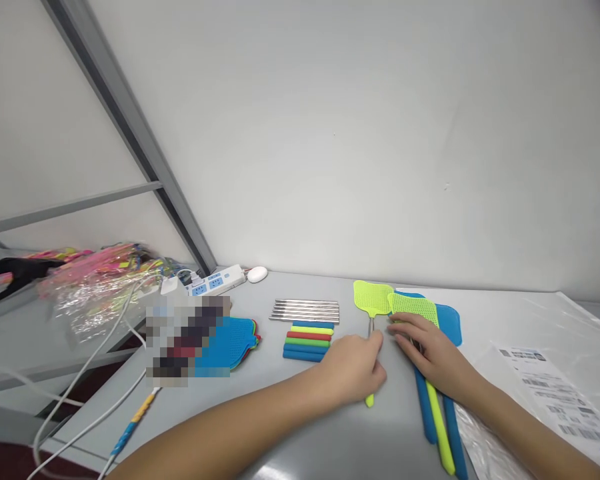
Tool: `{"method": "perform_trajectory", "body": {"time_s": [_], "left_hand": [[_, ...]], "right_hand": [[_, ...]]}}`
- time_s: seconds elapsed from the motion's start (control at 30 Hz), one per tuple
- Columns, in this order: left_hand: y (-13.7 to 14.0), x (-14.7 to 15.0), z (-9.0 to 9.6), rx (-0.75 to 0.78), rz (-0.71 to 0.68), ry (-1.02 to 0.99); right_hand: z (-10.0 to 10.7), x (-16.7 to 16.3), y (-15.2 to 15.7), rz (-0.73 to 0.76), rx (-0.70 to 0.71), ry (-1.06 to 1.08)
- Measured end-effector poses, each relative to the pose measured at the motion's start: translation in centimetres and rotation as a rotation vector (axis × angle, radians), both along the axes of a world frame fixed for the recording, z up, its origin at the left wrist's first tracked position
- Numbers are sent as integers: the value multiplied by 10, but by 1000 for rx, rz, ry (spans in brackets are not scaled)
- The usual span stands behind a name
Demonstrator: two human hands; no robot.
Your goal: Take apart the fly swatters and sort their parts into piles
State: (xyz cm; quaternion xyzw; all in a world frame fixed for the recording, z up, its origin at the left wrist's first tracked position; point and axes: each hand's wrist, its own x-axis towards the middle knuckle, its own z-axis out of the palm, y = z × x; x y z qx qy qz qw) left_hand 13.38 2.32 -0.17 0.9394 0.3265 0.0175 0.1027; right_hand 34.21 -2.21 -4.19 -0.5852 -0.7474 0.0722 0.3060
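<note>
My left hand (pixel 356 367) is closed around the handle of a yellow-green fly swatter (pixel 373 297). Its mesh head points toward the wall, and the handle's tip shows below my fingers. Just to the right, my right hand (pixel 433 347) lies with fingers stretched out across several assembled fly swatters. Among these are a yellow-green fly swatter (pixel 414 307) and a blue fly swatter (pixel 449 325), their handles side by side toward me. Left of my left hand, several coloured handle grips (pixel 307 343) lie in a row. Metal rods (pixel 305 311) are lined up behind them.
Loose swatter heads (pixel 240 337), blue on top, are stacked at the left, beside a blurred patch. Behind are a power strip (pixel 215 281) and a white oval device (pixel 257 274). White cables (pixel 93 347) hang at the left edge. Plastic packaging with a printed label (pixel 550 380) covers the right side.
</note>
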Motion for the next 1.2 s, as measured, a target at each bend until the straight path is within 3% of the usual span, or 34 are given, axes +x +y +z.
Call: {"method": "perform_trajectory", "body": {"time_s": [0.13, 0.3, 0.43, 0.53, 0.63, 0.77, 0.9, 1.07, 1.2], "left_hand": [[-4, -17, -3, -20, -13, -62], [-16, -41, -2, 4, -35, -223], [-19, -55, -2, 6, -75, -201], [-18, -60, -3, 159, -223, -79], [-14, -65, 3, 287, -343, -38], [-3, -71, 22, 237, -125, -106], [5, -74, 33, 194, 20, -192], [1, -73, 33, 161, 65, -42], [-4, -70, 36, 106, 79, -47]], "right_hand": [[2, -1, -2, -35, 74, -7], [14, -3, -1, -198, 150, 138], [26, -14, -2, -74, -38, 427], [41, -30, -5, 78, -183, 709], [61, -48, -8, -7, -275, 873], [78, -71, -8, -90, -325, 1130], [77, -91, -10, -89, -388, 1300], [67, -104, -13, -70, -422, 1234], [58, -103, -12, 15, -460, 1116]]}}
